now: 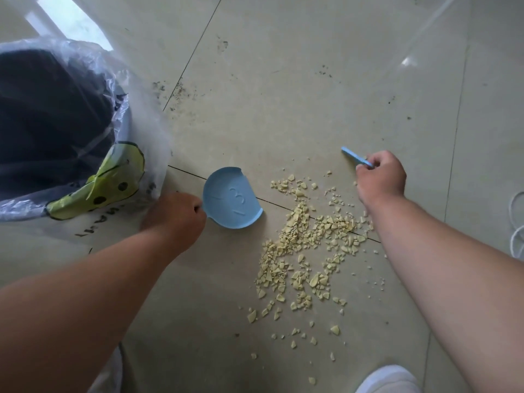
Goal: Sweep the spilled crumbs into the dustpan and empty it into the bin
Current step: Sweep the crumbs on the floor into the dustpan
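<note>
Pale yellow crumbs (pixel 309 242) lie scattered over the beige tiled floor, thickest in the middle. A small light blue dustpan (pixel 231 198) rests on the floor just left of them, with nothing in it. My left hand (pixel 173 217) grips its handle, which the fist hides. My right hand (pixel 381 177) holds a light blue brush (pixel 355 156) at the far right edge of the crumbs; only the handle end shows above the fist, the bristles are hidden. The bin (pixel 56 131), lined with a clear plastic bag, stands at the left.
Dark material and a yellow-green printed wrapper (pixel 113 182) sit in the bin's bag. A white shoe tip (pixel 388 378) shows at the bottom right. A white cord (pixel 516 222) lies at the right edge. Dark scuff marks spot the tiles farther away.
</note>
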`<action>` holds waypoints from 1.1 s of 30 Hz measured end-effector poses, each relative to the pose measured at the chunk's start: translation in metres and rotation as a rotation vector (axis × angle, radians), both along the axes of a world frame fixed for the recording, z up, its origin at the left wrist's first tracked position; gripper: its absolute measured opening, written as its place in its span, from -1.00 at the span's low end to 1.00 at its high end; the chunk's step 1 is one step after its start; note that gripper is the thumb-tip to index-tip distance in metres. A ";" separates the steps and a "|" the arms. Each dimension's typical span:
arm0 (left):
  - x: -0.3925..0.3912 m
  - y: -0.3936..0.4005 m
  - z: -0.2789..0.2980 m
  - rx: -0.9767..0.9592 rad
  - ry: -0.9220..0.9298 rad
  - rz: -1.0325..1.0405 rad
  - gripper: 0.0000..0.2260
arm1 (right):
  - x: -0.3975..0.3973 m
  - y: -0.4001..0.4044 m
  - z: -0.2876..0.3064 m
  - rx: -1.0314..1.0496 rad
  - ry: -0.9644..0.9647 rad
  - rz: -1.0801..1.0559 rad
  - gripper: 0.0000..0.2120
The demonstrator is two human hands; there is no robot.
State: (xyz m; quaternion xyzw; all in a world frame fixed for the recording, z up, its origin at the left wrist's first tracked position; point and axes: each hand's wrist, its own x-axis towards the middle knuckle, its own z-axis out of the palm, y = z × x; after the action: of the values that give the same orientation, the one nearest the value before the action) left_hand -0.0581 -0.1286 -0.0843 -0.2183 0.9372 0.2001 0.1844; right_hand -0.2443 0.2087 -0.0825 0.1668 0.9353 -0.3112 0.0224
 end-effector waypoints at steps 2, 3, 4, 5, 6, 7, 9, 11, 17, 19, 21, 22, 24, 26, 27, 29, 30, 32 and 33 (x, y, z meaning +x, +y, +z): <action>0.001 -0.003 -0.002 -0.006 0.004 -0.019 -0.68 | 0.000 0.001 -0.004 0.041 -0.042 0.050 -0.97; 0.002 -0.004 -0.002 0.000 0.009 -0.020 -0.69 | 0.001 0.000 -0.006 0.053 -0.056 0.084 -0.95; 0.002 -0.005 -0.002 0.003 0.015 -0.021 -0.69 | 0.004 -0.002 -0.008 0.059 -0.071 0.119 -0.91; 0.003 -0.006 -0.003 0.002 0.020 -0.026 -0.70 | 0.007 -0.005 -0.009 0.066 -0.088 0.155 -0.87; 0.003 -0.007 -0.003 0.001 0.021 -0.029 -0.70 | 0.012 -0.007 -0.010 0.075 -0.104 0.194 -0.83; 0.004 -0.008 -0.004 0.006 0.021 -0.030 -0.70 | 0.016 -0.010 -0.012 0.082 -0.113 0.231 -0.79; 0.005 -0.011 -0.006 0.021 0.022 -0.028 -0.70 | 0.027 -0.015 -0.013 0.089 -0.108 0.294 -0.72; 0.006 -0.012 -0.005 0.026 0.024 -0.020 -0.69 | 0.037 -0.021 -0.013 0.092 -0.100 0.338 -0.75; 0.010 -0.013 0.003 0.015 -0.004 0.025 -0.73 | 0.075 -0.032 -0.008 -0.007 -0.149 0.447 -0.80; 0.015 -0.014 0.006 0.016 -0.019 0.037 -0.73 | 0.088 -0.032 -0.006 -0.005 -0.177 0.495 -0.77; 0.020 -0.013 0.009 0.029 -0.036 0.043 -0.71 | 0.100 -0.031 -0.003 0.003 -0.188 0.533 -0.79; 0.021 -0.012 0.011 0.034 -0.043 0.045 -0.70 | 0.105 -0.030 -0.002 -0.001 -0.194 0.545 -0.80; 0.023 -0.010 0.015 0.035 -0.049 0.051 -0.68 | 0.115 -0.027 0.001 -0.017 -0.212 0.563 -0.81; 0.024 -0.006 0.018 0.026 -0.051 0.047 -0.68 | 0.122 -0.024 0.003 -0.024 -0.226 0.577 -0.82; 0.024 -0.004 0.019 0.021 -0.052 0.042 -0.68 | 0.124 -0.022 0.004 -0.025 -0.226 0.578 -0.83; 0.022 0.001 0.022 0.007 -0.045 0.018 -0.67 | 0.124 -0.019 0.005 -0.047 -0.215 0.557 -0.85; 0.021 0.004 0.023 0.001 -0.038 -0.001 -0.67 | 0.123 -0.017 0.007 -0.065 -0.211 0.536 -0.85; 0.015 0.010 0.026 0.015 -0.018 -0.020 -0.66 | 0.117 -0.014 0.012 -0.091 -0.191 0.484 -0.86; 0.011 0.012 0.026 0.042 -0.003 -0.015 -0.65 | 0.112 -0.011 0.015 -0.105 -0.166 0.451 -0.87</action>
State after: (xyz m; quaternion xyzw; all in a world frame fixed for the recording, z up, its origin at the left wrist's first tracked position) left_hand -0.0466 -0.1165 -0.0580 -0.2076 0.9342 0.2178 0.1917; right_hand -0.1325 0.1980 -0.0678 -0.0228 0.9263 -0.3318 0.1770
